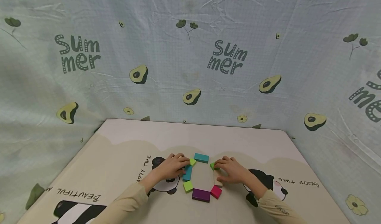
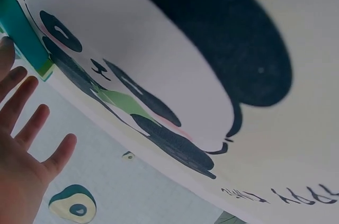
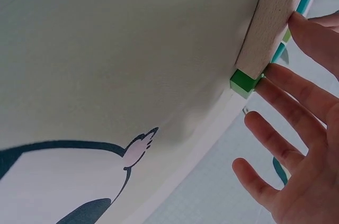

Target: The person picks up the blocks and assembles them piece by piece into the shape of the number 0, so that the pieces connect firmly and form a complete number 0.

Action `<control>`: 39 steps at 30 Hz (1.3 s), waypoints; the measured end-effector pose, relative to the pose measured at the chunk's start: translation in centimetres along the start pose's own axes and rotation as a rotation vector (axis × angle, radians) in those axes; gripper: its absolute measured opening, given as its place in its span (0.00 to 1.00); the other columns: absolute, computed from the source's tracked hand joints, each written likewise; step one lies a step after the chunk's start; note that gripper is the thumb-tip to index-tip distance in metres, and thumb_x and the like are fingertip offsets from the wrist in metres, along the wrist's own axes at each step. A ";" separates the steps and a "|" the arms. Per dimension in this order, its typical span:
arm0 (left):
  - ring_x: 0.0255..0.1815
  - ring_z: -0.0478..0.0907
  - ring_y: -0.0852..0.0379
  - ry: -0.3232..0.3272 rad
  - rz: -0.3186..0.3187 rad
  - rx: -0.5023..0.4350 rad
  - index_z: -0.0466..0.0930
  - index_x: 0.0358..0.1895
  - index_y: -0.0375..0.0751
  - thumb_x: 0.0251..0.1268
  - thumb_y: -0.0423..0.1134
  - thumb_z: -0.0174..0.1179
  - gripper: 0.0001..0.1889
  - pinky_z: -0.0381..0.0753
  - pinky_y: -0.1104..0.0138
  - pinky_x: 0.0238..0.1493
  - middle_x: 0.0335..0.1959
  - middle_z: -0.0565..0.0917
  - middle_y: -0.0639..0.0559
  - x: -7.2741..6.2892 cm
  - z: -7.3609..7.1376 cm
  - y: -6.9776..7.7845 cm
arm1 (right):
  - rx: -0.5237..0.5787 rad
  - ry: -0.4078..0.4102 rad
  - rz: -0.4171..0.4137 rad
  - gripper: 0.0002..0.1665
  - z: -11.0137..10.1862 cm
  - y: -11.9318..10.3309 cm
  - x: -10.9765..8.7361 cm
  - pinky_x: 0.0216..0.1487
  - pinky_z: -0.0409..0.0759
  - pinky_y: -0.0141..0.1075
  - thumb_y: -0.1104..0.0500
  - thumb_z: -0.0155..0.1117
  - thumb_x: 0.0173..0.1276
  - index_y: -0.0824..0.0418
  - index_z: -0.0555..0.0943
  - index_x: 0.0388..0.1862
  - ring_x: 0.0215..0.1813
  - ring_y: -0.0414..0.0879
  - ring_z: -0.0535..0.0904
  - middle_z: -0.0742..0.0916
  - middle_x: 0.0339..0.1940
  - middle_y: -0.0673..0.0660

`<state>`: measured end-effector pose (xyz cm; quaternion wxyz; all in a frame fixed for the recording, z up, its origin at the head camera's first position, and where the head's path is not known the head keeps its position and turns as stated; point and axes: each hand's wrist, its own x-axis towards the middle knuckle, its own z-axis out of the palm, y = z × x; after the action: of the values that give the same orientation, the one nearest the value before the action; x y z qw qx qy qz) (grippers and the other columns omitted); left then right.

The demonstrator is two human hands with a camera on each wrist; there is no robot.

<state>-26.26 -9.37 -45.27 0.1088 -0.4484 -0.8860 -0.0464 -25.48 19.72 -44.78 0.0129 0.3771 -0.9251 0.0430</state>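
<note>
Small coloured blocks lie in a ring on the table. My left hand [image 1: 173,167] rests at the ring's left side, its fingertips at a blue block [image 1: 187,174] and a yellow-green block [image 1: 193,162]. In the left wrist view its fingers are spread beside the blue block [image 2: 24,30]. Across the ring, my right hand [image 1: 233,171] has its fingertips at a green block [image 1: 212,166] and its thumb by a plain wooden block [image 1: 218,183]. The right wrist view shows those fingers extended, with the index and middle tips where the wooden block [image 3: 270,20] meets the green block [image 3: 243,82].
A teal block [image 1: 201,158] forms the ring's far side. Nearer me are a lime block [image 1: 188,186], a purple block [image 1: 201,195] and a crimson block [image 1: 216,191]. The table [image 1: 190,131] has printed pandas and lettering; a patterned curtain [image 1: 166,52] hangs behind it.
</note>
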 end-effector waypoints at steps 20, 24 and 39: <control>0.53 0.71 0.53 -0.031 0.004 0.027 0.75 0.52 0.49 0.60 0.44 0.55 0.17 0.71 0.56 0.45 0.53 0.77 0.51 0.0 -0.3 0.5 | 0.012 0.015 -0.002 0.23 0.3 0.2 0.0 0.49 0.68 0.47 0.46 0.62 0.56 0.55 0.77 0.49 0.52 0.46 0.69 0.79 0.51 0.50; 0.53 0.71 0.54 -0.034 0.000 0.045 0.75 0.52 0.50 0.60 0.46 0.54 0.17 0.71 0.56 0.45 0.53 0.77 0.51 0.1 -0.2 0.6 | 0.021 0.022 -0.008 0.23 0.4 0.3 -0.1 0.49 0.68 0.47 0.47 0.62 0.56 0.55 0.77 0.49 0.52 0.46 0.69 0.79 0.51 0.50; 0.55 0.70 0.51 -0.054 -0.002 0.021 0.74 0.54 0.49 0.60 0.51 0.53 0.20 0.70 0.53 0.47 0.54 0.76 0.49 0.0 -0.1 0.7 | 0.021 0.033 -0.028 0.22 0.3 0.2 0.0 0.49 0.68 0.47 0.47 0.63 0.55 0.55 0.77 0.47 0.51 0.46 0.68 0.79 0.49 0.50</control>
<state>-25.65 -8.99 -45.19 0.0893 -0.4472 -0.8896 -0.0250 -25.63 19.88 -45.05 0.0246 0.3892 -0.9190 0.0587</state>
